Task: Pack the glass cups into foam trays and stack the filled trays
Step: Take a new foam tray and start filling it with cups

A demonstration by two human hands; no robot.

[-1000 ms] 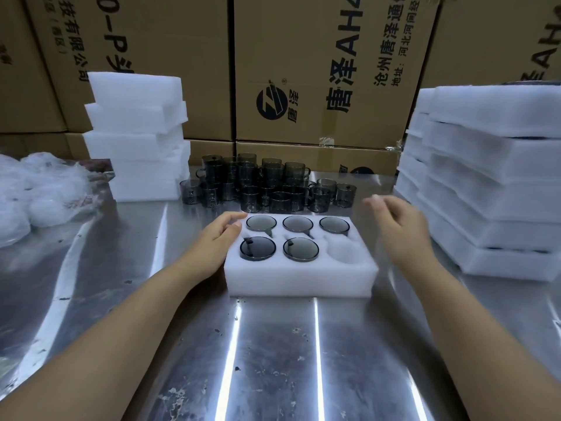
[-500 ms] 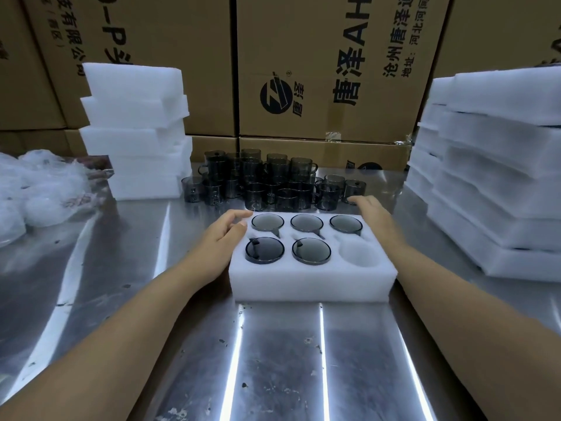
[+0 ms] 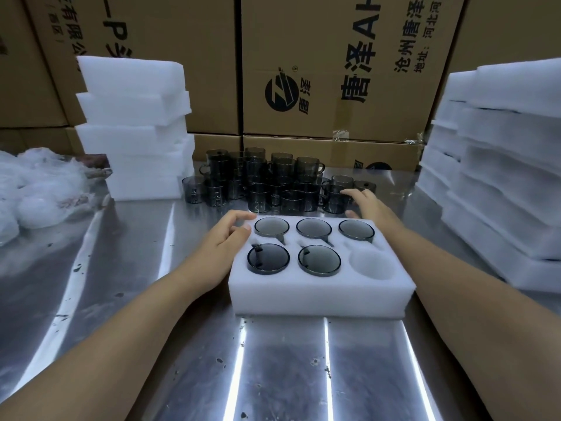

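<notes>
Left hand [image 3: 224, 238]: relaxed open, fingers resting on tray [image 3: 318, 296] far-left corner.
Right hand [image 3: 368, 208]: loosely open, fingertips touching cup [image 3: 334, 202] just beyond tray.
Tray: on table [image 3: 182, 360], five pockets filled.
Change: right one gone from tray's far-right corner; left one unmoved.

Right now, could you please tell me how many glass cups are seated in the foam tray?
5, all in the foam tray: far-left cup, far-middle cup, far-right cup, near-left cup and near-middle cup. The near-right pocket is empty; none looks hidden.
</notes>
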